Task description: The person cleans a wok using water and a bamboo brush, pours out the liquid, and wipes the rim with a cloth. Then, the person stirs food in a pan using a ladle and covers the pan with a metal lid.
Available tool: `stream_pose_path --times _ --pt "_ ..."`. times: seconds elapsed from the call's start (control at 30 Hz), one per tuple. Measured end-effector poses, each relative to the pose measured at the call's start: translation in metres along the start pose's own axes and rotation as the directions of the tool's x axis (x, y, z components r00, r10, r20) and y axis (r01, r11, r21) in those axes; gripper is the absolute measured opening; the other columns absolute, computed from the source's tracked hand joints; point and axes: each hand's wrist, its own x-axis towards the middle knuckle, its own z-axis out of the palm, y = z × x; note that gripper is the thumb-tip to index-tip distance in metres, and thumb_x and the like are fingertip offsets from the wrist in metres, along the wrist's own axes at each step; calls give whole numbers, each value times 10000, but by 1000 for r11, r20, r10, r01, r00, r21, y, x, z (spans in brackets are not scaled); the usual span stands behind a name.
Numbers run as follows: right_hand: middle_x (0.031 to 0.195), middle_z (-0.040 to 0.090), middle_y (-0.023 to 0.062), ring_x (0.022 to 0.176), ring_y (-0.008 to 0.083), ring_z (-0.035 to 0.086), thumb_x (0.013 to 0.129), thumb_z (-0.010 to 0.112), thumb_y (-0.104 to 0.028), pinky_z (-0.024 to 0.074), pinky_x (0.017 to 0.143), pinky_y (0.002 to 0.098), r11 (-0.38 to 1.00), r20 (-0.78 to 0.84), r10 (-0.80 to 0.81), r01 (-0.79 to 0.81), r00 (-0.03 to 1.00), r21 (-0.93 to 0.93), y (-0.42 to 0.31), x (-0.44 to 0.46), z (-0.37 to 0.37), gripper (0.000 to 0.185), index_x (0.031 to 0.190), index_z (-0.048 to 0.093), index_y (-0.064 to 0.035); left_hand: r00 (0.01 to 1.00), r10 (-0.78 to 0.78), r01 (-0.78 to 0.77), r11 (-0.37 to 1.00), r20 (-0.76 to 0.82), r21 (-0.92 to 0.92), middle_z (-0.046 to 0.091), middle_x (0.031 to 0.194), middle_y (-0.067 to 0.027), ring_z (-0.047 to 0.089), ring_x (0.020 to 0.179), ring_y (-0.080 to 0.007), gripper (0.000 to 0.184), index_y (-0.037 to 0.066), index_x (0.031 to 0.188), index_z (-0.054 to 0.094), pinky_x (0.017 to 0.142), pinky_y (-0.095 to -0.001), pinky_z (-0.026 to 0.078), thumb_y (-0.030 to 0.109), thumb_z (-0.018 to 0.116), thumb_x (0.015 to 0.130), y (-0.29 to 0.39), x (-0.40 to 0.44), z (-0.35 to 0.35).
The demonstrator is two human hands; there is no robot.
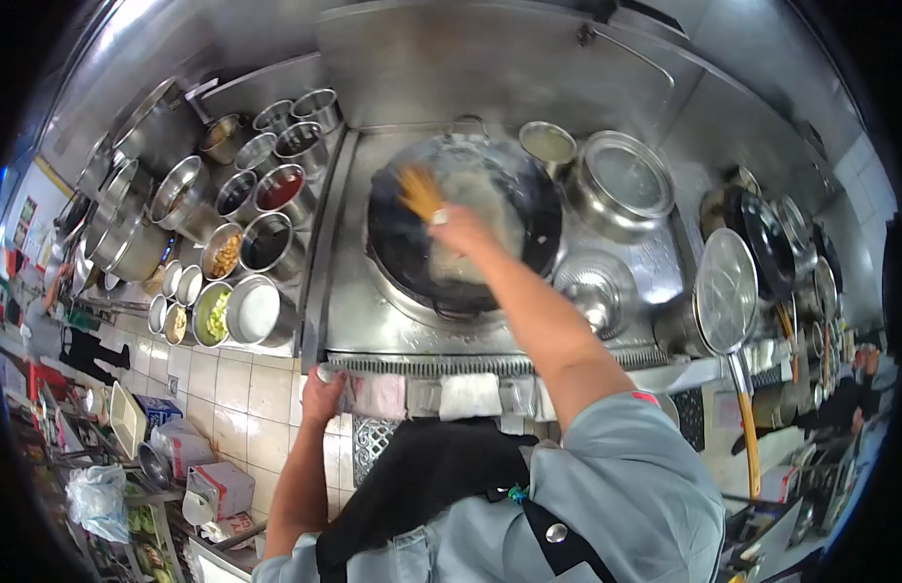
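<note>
Grey sleeve (621, 462), right hand (461, 231) gripping brush (420, 192), wok (398, 257) holding cloudy liquid (492, 225), left hand's (324, 396) grip unclear

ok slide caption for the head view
Right hand holding a straw-coloured brush over a wok, left hand at the front edge of the stove

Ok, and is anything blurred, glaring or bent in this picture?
Head view: the brush in the right hand is smeared, probably by motion. Head view: white glare on the steel counter, right of the wok. Head view: strong fisheye bending, with black corners.
</note>
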Motion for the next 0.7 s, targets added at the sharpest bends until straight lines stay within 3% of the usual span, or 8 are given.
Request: stream_pose_path --times 0.07,0.17,0.27,0.33,0.37,0.47,0.57,0.7 --pt "861 736 199 617 333 711 871 719 -280 572 603 432 997 87 -47 51 995 -50 2 -44 18 411 1189 614 -43 997 20 -14 998 79 -68 746 1067 -221 723 995 -344 467 -3 1196 641 885 -434 549 311 783 880 -5 1 0" --pt "858 736 179 671 320 718 916 694 -316 574 684 453 932 194 -230 273 954 -237 38 -131 -13 467 1323 574 -120 998 -20 32 982 66 -188 743 985 -155 723 909 -286 379 11 1153 642 809 -415 571 293 742 920 -13 10 8" --pt "1197 715 199 1067 360 698 891 742 -370 541 903 480 851 288 -5 155 958 -501 75 -178 -108 665 1498 494 -261 890 -160 450 447 426 -773 688 933 -88 705 808 -207 221 67 1151 609 703 -361 617 260 575 1048 73 -19 21" --pt "1061 763 105 903 290 725 857 778 -363 562 809 433 891 305 35 109 952 -441 103 -155 -189 517 1345 645 -257 799 -157 602 244 581 -761 673 1016 -101 705 894 -258 244 82 1173 586 795 -451 603 288 484 1088 122 -15 52" --pt "1067 760 110 940 306 728 877 744 -341 566 821 451 779 224 19 126 974 -615 91 -145 -224 500 1360 630 -271 744 31 641 248 667 -726 676 1053 -110 695 990 -290 288 89 1193 584 832 -492 574 316 433 1102 118 -1 73" --pt "1145 751 116 1087 341 710 913 675 -312 562 893 488 500 -137 -113 -63 984 -864 52 -133 -273 512 1416 587 -284 662 74 718 222 746 -660 671 1159 -126 668 1094 -326 391 77 1276 562 919 -505 531 404 427 1110 189 4 113" --pt "1217 729 141 1106 341 708 893 710 -316 560 913 487 672 -355 -132 -180 925 -718 36 -147 -273 612 1481 554 -249 669 73 725 157 740 -671 660 1239 -123 673 1072 -318 350 62 1289 554 934 -519 536 336 503 1078 217 17 150" --pt "1172 734 136 965 221 722 890 765 -303 584 699 368 995 -437 -65 89 897 35 99 -170 -236 736 1546 486 -120 826 -89 552 324 556 -768 675 1164 -101 689 982 -278 268 56 1238 586 850 -483 568 154 570 989 214 23 181"
